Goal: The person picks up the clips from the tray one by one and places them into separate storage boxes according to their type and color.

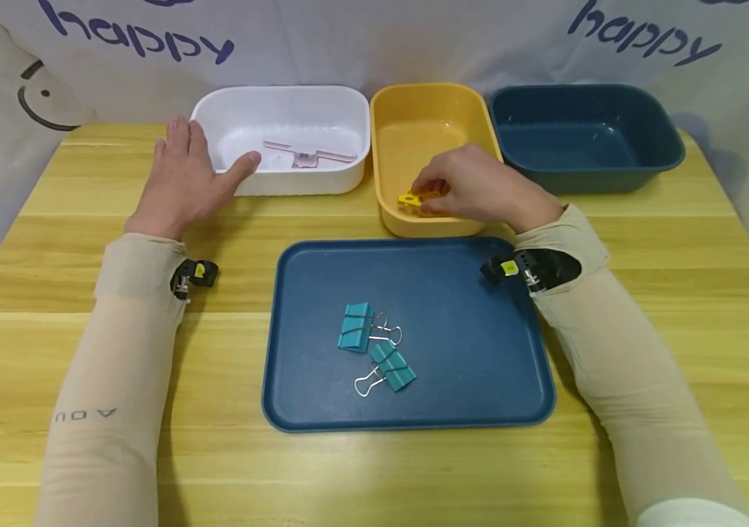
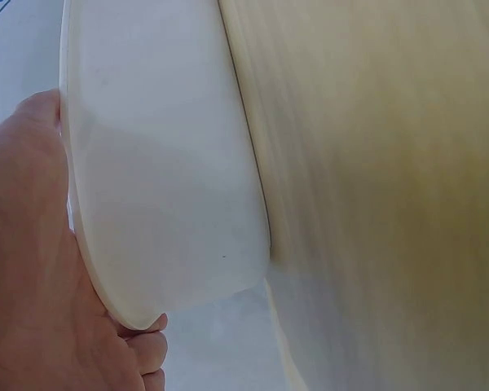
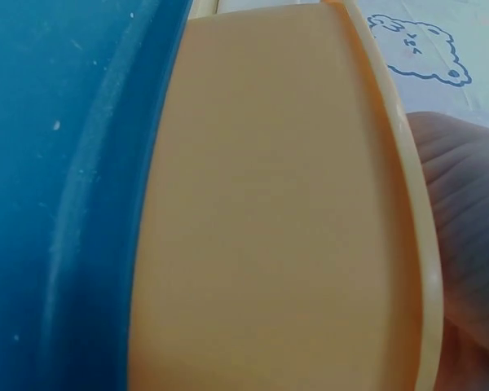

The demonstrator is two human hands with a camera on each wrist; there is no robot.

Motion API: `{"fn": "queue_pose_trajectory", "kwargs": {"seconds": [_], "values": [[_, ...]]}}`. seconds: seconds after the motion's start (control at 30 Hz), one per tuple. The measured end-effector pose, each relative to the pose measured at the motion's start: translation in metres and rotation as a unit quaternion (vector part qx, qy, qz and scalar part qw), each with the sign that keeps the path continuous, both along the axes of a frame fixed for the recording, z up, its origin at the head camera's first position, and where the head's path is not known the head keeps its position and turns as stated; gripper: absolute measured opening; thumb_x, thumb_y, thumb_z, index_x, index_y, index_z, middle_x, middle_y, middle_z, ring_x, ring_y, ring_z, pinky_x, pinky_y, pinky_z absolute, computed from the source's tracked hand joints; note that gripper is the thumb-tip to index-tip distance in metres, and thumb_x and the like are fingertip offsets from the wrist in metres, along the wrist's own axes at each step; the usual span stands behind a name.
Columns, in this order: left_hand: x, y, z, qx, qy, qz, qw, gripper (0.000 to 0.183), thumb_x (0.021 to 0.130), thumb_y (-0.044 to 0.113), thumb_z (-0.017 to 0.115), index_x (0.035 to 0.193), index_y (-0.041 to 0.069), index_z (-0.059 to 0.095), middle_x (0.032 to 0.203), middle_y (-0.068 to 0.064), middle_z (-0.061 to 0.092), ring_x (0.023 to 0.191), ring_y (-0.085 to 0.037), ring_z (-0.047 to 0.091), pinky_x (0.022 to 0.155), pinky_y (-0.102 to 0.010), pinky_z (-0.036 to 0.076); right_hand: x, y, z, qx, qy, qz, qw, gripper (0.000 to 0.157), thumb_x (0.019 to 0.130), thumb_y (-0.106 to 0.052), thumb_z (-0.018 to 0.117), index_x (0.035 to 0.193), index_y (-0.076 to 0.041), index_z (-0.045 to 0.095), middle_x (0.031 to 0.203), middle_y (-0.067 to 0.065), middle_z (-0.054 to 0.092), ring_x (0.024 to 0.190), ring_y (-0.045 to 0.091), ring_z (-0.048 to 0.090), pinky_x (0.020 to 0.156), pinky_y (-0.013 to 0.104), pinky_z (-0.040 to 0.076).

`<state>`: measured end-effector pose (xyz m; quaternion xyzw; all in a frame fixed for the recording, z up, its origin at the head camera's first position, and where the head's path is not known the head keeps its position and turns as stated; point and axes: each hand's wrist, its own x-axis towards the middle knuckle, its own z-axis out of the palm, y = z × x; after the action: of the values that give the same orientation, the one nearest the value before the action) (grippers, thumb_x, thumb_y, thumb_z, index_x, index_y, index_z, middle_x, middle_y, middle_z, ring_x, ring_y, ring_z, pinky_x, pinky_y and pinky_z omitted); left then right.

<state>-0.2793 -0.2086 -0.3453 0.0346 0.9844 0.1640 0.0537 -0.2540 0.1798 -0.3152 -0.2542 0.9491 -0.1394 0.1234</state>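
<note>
My left hand [image 1: 179, 176] rests at the near left corner of a white bin [image 1: 302, 184]. Its fingers lie along the bin's outer left side, and the thumb reaches over the front rim. Inside that bin lies a pale pink clip with a long bar [image 1: 308, 155]. Over the near end of a yellow bin [image 1: 436, 227], my right hand [image 1: 473, 183] pinches a small yellow clip [image 1: 408, 199] between thumb and fingers. The right wrist view shows the yellow bin's wall [image 3: 269, 204] and part of the hand; the clip is hidden there.
A dark blue tray [image 1: 466, 366] lies in front of the bins. On it are two teal binder clips [image 1: 354, 329] with wire handles, close together. A dark teal bin [image 1: 585, 181] stands right of the yellow one. Behind the wooden table [image 1: 229, 468] hangs a white printed cloth [image 1: 374, 44].
</note>
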Motion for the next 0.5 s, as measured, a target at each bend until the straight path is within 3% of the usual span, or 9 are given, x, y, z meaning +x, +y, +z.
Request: {"fn": "queue_pose_trajectory", "kwargs": {"seconds": [0.5], "values": [[-0.0004, -0.0009, 0.0004, 0.002, -0.003, -0.002, 1.0000, 0.117, 0.095, 0.081, 0.026, 0.160, -0.007, -0.015, 0.170, -0.025, -0.021, 0.161, -0.039, -0.019, 0.135, -0.053, -0.011, -0.0068, 0.0023, -0.0029, 0.011, -0.022, 0.004, 1.000, 0.038, 0.097, -0.023, 0.073, 0.131, -0.008, 0.072, 0.121, 0.013, 0.074, 0.104, 0.027, 0.062, 0.097, 0.039, 0.056]]}}
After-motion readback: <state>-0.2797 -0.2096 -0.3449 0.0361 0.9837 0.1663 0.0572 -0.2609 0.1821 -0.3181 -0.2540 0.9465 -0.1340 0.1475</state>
